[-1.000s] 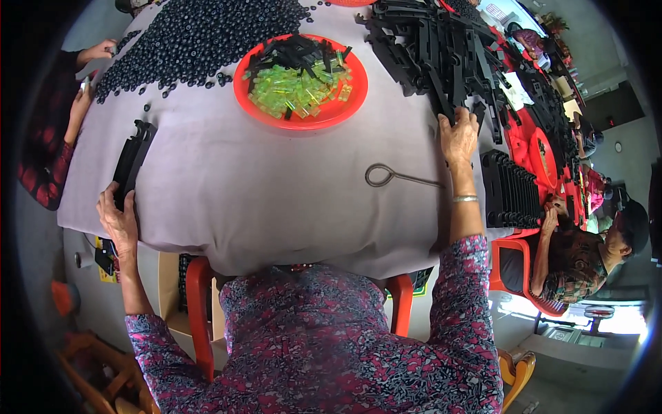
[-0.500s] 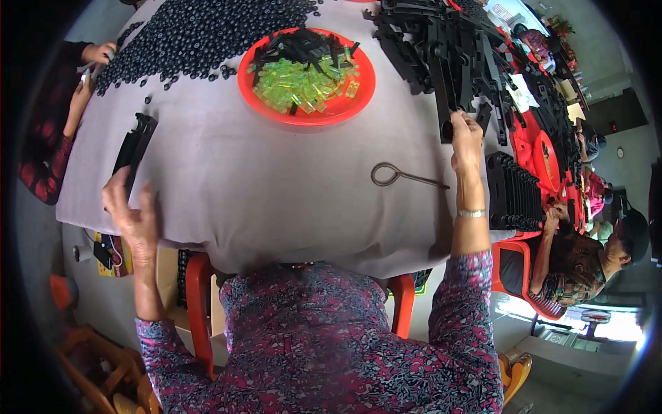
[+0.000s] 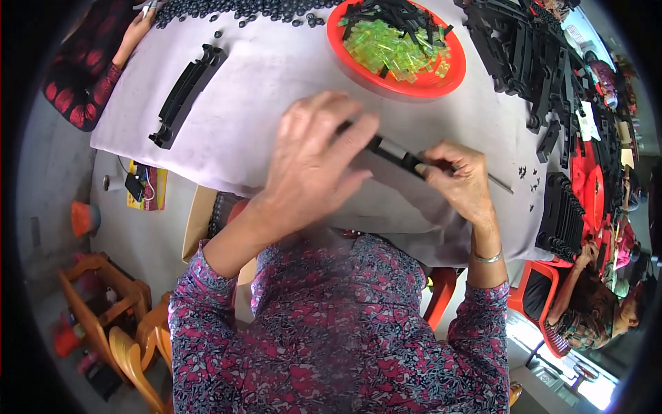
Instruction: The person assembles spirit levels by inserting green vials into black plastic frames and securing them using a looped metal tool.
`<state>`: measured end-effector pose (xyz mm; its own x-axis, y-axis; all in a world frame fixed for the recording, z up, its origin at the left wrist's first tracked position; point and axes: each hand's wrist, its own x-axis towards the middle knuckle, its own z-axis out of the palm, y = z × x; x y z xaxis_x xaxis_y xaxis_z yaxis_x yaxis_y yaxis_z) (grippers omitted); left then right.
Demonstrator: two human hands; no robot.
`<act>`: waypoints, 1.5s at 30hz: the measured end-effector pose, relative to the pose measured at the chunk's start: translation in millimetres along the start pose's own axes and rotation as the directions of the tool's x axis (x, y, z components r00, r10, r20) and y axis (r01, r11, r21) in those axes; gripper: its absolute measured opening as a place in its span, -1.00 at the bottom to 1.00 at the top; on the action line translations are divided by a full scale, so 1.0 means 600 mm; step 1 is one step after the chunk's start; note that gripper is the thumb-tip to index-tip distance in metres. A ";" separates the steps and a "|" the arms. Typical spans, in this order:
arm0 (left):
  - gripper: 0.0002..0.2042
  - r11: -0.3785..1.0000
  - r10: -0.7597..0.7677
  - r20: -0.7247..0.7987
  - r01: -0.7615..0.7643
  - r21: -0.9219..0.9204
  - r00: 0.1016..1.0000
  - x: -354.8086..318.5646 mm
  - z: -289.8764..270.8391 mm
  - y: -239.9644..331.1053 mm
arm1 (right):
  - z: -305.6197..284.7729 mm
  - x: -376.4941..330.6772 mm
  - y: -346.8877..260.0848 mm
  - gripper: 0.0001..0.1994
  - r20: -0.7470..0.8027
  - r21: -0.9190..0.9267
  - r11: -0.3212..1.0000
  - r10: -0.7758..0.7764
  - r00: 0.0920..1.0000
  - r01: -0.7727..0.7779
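Note:
A long, narrow black plastic part (image 3: pixel 396 157) is held above the cloth in front of me. My right hand (image 3: pixel 460 178) is closed on its right end, thumb and fingers pinching it. Over the part's left end is my left hand (image 3: pixel 310 162), its fingers curved and its thumb apart. Motion smears this hand, so its hold on the part cannot be made out. Another black plastic part (image 3: pixel 189 96) lies on the cloth to the left. From behind my right hand the end of a thin metal rod (image 3: pixel 502 184) sticks out.
A red plate (image 3: pixel 420 91) holds yellow-green clear pieces and black strips. Beyond lie many small black round pieces (image 3: pixel 265 10). Black parts (image 3: pixel 527 58) are heaped at right, near a row of black parts (image 3: pixel 562 214). A co-worker's hand (image 3: pixel 140 27) is at far left; another person (image 3: pixel 586 297) sits at right.
My right hand has brought a black part from the right-hand heap to the middle. My left hand has left the part on the left and moved right to it. The view has shifted.

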<state>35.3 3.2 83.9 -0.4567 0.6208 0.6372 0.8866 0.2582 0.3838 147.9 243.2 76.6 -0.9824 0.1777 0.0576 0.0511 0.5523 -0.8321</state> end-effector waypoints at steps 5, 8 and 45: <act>-0.47 0.999 -0.003 0.266 0.017 -0.050 0.964 -0.013 0.042 0.003 | 0.010 0.003 -0.016 -0.91 0.163 -0.107 0.994 0.044 0.986 -0.027; -0.62 0.997 0.015 0.335 0.010 -0.071 0.942 -0.027 0.070 -0.006 | 0.003 0.009 -0.002 -0.87 0.211 -0.202 0.976 -0.035 0.977 0.078; -0.57 0.985 0.039 0.124 -0.018 -0.170 0.991 -0.023 0.081 -0.001 | 0.026 0.004 -0.025 -0.57 -0.174 -0.035 0.993 -0.113 0.978 0.109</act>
<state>44.8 30.6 42.4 -0.4088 0.7175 0.5640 0.8692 0.1177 0.4803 142.1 222.6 80.7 -0.9353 0.2534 0.2468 -0.0497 0.5965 -0.8011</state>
